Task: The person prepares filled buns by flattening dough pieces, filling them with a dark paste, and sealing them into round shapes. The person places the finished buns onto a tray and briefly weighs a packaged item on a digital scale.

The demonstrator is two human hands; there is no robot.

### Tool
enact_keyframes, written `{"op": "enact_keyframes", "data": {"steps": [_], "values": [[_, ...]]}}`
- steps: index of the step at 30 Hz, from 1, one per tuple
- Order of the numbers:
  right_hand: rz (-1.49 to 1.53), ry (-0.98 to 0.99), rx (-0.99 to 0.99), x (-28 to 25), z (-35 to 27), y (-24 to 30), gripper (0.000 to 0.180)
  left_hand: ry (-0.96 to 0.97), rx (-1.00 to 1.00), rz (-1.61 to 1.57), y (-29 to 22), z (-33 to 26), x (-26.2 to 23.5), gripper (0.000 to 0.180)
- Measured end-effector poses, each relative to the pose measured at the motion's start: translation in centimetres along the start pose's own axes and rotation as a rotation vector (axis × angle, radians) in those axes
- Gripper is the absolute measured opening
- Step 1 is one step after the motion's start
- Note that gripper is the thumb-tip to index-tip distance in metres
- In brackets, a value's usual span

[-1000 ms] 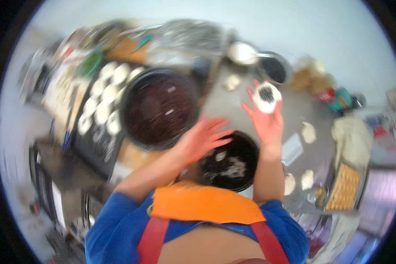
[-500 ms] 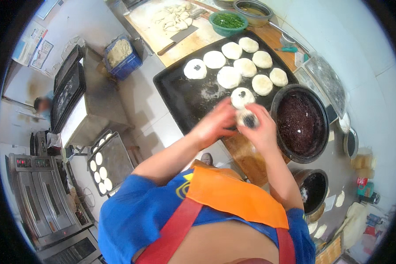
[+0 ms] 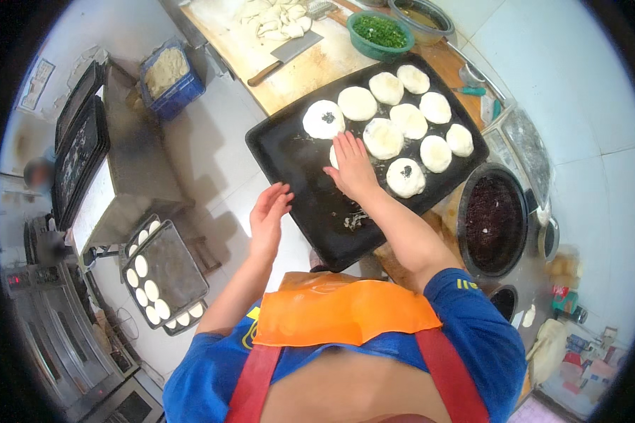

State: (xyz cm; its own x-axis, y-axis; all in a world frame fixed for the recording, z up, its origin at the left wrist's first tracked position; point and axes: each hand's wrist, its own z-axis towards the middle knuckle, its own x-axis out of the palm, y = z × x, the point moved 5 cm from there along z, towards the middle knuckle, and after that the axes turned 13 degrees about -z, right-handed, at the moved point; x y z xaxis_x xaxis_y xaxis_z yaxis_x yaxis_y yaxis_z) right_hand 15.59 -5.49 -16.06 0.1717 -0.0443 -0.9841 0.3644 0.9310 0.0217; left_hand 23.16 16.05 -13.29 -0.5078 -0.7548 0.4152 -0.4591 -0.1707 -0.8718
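My right hand (image 3: 351, 163) lies flat over a round white dough bun (image 3: 334, 156) on the black baking tray (image 3: 296, 190). The hand covers most of that bun. Off the tray's left edge hangs my left hand (image 3: 270, 215), its fingers loosely bent and holding nothing. Several other pale, flattened buns fill the far and right part of the tray. Two of them carry dark specks on top: one bun (image 3: 324, 119) just beyond my right fingers, and another bun (image 3: 406, 178) right of my wrist.
A tub of dark red filling (image 3: 495, 218) stands right of the tray. Behind are a green bowl of chopped greens (image 3: 381, 37), a cleaver (image 3: 289, 53) and dough pieces (image 3: 275, 19). At left are a blue crate of dough (image 3: 173, 84), a lower tray of buns (image 3: 166, 268) and an oven (image 3: 46, 324).
My hands have separated. The speckled bun they held together is gone from between them; my right hand now lies on a bun on the tray, while my left has drawn back left.
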Motion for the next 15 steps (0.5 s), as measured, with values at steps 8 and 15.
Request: {"op": "enact_keyframes", "data": {"steps": [8, 15], "values": [[0.124, 0.173, 0.067, 1.2, 0.8, -2.6, 0.081, 0.281, 0.414, 0.743, 0.4, 6.4, 7.4, 0.049], [0.816, -0.372, 0.574, -11.5, -11.1, -7.3, 0.048, 0.739, 0.688, 1.535, 8.0, 9.3, 13.4, 0.078]]}}
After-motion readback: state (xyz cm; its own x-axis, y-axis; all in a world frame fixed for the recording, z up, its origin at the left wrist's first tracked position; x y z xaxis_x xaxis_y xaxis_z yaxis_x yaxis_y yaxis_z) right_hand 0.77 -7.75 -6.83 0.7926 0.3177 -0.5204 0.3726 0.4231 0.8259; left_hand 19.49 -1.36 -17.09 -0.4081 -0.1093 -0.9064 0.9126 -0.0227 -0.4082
